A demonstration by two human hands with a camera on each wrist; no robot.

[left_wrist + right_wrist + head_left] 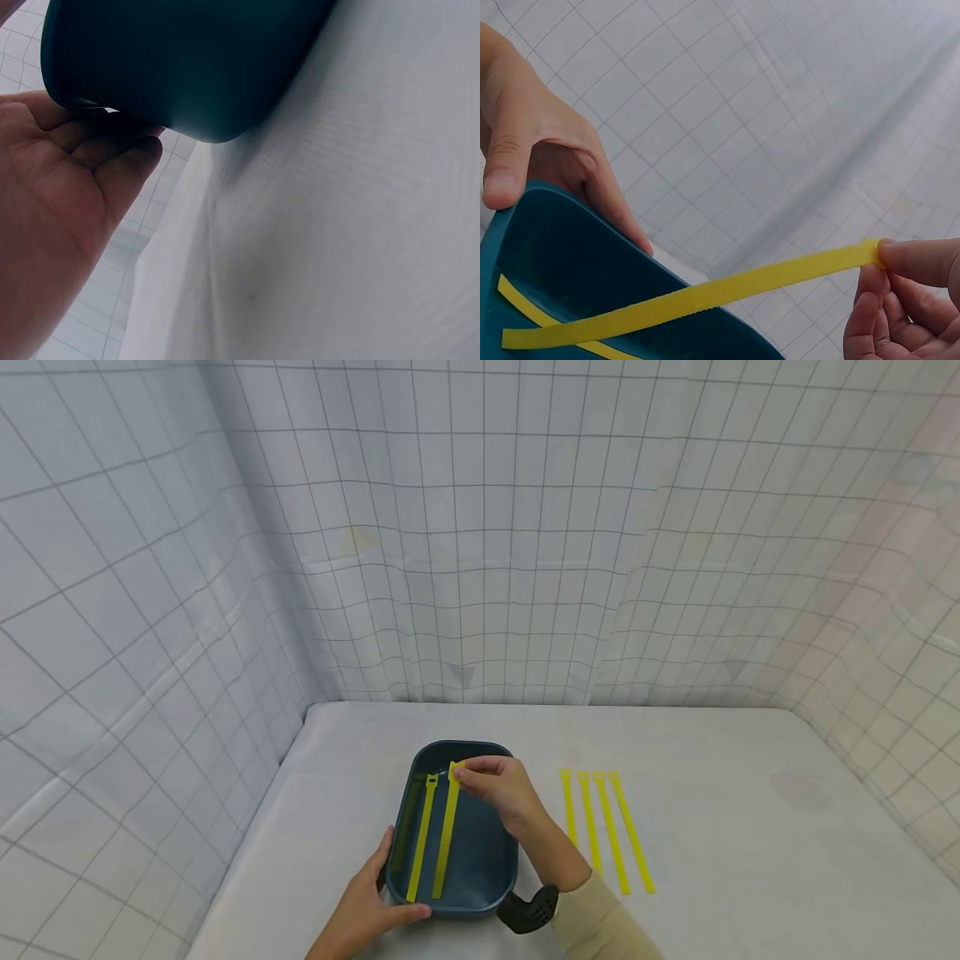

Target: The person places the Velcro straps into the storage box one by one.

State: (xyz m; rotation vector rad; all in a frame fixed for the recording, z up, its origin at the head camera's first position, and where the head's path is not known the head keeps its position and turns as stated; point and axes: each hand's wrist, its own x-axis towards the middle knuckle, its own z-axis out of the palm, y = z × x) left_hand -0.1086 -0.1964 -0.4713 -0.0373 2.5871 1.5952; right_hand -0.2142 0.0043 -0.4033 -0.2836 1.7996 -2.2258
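Observation:
A dark teal tray (480,860) stands on the white table. At its near left corner my left hand (367,902) grips the rim, thumb on the near edge and fingers along the left side. Over the tray, my right hand (504,789) pinches the slotted head end of a yellow hook-and-loop cable tie (447,835) between thumb and fingertips. In the right wrist view this held tie (697,298) slants down, its far end low inside the tray. Another yellow tie (422,839) lies lengthwise in the tray, left of the held one.
Several more yellow ties (632,827) lie side by side on the table, right of the tray, partly behind my right forearm. A black device (528,910) is worn on the right wrist. White gridded sheets (480,527) hang behind and at both sides.

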